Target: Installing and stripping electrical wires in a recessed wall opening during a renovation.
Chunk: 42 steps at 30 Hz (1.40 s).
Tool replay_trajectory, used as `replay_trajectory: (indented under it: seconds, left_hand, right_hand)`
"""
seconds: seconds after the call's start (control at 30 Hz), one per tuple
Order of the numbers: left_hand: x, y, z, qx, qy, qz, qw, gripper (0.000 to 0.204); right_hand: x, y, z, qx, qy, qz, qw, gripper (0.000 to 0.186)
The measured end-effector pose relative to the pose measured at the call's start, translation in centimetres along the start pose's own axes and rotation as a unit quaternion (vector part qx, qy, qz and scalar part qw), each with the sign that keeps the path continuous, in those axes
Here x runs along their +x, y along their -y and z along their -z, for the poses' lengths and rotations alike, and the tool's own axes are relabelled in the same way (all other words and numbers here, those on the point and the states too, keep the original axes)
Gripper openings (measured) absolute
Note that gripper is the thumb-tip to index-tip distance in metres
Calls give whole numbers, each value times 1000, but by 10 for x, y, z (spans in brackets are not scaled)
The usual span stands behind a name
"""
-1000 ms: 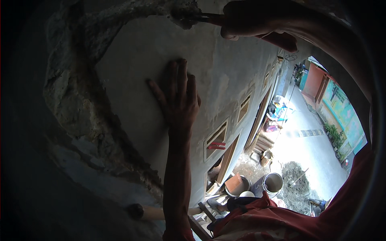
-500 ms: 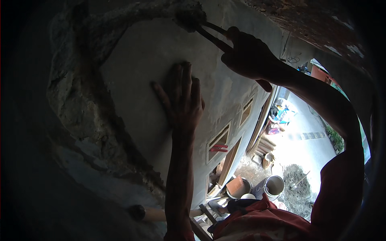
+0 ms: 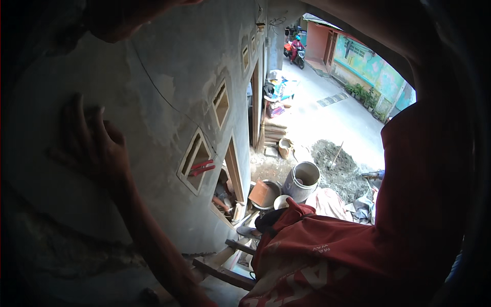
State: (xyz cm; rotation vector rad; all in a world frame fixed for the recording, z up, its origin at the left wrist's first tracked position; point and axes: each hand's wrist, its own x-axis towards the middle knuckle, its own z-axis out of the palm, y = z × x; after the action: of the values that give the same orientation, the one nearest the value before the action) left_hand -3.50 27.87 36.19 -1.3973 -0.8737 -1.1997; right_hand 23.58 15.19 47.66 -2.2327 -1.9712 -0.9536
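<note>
My left hand (image 3: 97,146) rests with parted fingers against the grey plastered wall (image 3: 169,71), low on the left of the view. My right hand (image 3: 117,23) is at the top left, partly cut off and in shadow, its fingers curled; what it holds is lost in the dark beside a rough, dark patch of wall. A thin dark line runs down the plaster beside my hands. A red-handled tool (image 3: 203,167) rests in a small framed window opening (image 3: 183,171).
Below me are dark ladder rungs (image 3: 222,268), a barrel (image 3: 300,179), a tub with an orange board (image 3: 260,193), a shovel in a grey mound (image 3: 325,153) and stacked sacks (image 3: 276,130). Up the alley, a person on a motorbike (image 3: 296,48) passes a painted wall (image 3: 358,61).
My view has swung toward the alley, shifting both hands leftward in it. My right hand, earlier shut on a long dark tool, is now at the top edge. A motorbike rider has appeared.
</note>
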Motion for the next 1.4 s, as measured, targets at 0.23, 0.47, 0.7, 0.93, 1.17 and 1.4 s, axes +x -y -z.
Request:
replay_trajectory:
  seconds: [0.23, 0.47, 0.7, 0.93, 1.17, 1.4]
  left_hand:
    - [-1, 1, -13, 41, 21, -26, 999, 16]
    - [4, -10, -13, 23, 18, -29, 999, 16]
    - [3, -13, 0, -21, 32, 21, 999, 15]
    - [12, -38, -5, -107, 17, 77, 991, 15]
    - [52, -105, 42, -641, 217, 498, 543, 54]
    - [81, -92, 36, -640, 172, 514, 544, 51]
  right_hand:
    - [1, -10, -47, 199, 22, 24, 980, 47]
    - [24, -22, -58, 363, -16, 85, 928, 47]
    - [-28, -10, -116, 827, 319, 79, 456, 49]
    - [-3, -18, -40, 765, 338, 96, 540, 35]
    - [59, -11, 14, 721, 288, 232, 586, 28]
    - [107, 10, 54, 589, 182, 229, 753, 11]
